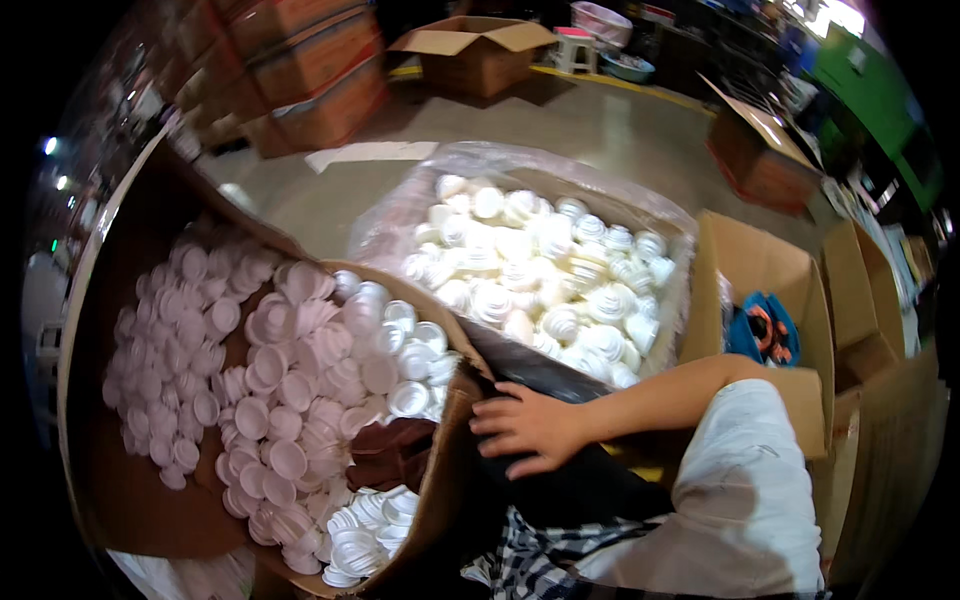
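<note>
My right hand [530, 428] lies with its fingers spread on black cloth [585, 485], beside the edge of a large cardboard box [455, 410]. Nothing shows in its grasp. That box, to the left, holds many round white plastic caps [290, 400], partly in shade. Among them is a dark reddish-brown patch [393, 455] that I cannot make out. Beyond my hand, a second box lined with clear plastic [385, 225] is heaped with white ridged plastic pieces [540, 260]. My left hand is out of sight.
To the right stands an open carton [765, 250] with a blue container [740, 335] in it. Farther back are stacked cartons [310, 60], an open box [475, 65], a small stool [574, 50] and another carton [760, 160]. Green equipment [865, 85] stands at the far right.
</note>
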{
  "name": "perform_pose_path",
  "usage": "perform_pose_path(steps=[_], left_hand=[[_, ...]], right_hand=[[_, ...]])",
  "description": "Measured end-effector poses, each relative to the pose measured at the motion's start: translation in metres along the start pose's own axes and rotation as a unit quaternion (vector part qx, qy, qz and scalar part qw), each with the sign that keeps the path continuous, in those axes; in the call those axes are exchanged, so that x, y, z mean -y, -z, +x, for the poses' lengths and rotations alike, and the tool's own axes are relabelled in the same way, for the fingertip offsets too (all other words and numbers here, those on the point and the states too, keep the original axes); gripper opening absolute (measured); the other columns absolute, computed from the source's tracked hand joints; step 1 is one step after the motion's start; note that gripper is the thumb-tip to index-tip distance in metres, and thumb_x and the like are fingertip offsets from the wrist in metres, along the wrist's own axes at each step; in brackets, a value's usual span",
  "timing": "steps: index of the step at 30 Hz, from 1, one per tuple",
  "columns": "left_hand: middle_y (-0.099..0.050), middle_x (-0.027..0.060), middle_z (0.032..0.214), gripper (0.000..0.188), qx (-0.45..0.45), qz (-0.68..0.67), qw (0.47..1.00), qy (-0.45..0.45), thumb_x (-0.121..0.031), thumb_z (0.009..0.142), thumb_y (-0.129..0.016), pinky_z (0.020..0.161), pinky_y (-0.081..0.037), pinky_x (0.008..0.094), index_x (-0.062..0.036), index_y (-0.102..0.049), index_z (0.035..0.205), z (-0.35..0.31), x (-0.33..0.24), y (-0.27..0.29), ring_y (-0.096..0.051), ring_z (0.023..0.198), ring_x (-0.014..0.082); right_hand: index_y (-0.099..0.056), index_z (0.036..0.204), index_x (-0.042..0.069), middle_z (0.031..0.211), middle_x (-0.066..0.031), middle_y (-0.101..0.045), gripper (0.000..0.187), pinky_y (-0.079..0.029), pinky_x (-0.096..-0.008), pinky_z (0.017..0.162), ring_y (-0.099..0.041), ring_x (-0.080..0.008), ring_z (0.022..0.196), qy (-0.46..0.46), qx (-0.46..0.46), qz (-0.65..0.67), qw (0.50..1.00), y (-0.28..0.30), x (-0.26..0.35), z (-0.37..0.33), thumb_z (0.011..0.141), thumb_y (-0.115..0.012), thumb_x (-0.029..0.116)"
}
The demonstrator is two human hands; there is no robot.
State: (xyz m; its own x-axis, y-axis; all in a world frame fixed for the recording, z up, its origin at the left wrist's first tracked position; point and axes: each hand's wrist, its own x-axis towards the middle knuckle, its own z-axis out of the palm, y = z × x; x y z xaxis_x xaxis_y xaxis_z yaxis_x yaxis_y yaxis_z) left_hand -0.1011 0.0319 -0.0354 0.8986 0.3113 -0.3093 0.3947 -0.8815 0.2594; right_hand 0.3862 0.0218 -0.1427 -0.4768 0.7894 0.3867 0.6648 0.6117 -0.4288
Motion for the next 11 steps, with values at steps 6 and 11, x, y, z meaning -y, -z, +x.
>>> perform_pose_path(steps=[6,11], left_hand=[[-0.051,0.0128,0.121,0.035,-0.072,-0.115,0.988,-0.080,-0.026,0.073,-0.058,0.086,-0.039,0.0499,-0.0089,-0.059,0.104,-0.005,0.050,-0.020,-0.047,0.111,0.0337],[-0.038,0.0183,0.129,0.056,0.079,-0.305,0.944,-0.095,-0.024,0.074,-0.053,0.095,-0.032,0.0453,-0.0093,-0.043,0.127,-0.012,0.113,-0.070,-0.039,0.111,0.0367]], right_hand=[[-0.061,0.097,0.012,0.112,-0.0068,-0.057,0.025,-0.026,-0.0543,0.094,-0.050,-0.0264,0.110,0.112,0.135,0.125,0.977,-0.012,-0.035,0.026,0.082,-0.057,0.032],[-0.059,0.099,0.013,0.116,-0.0068,-0.054,0.027,-0.025,-0.0579,0.093,-0.045,-0.0274,0.115,0.092,0.166,0.151,0.970,-0.016,-0.037,0.037,0.084,-0.050,0.033]])
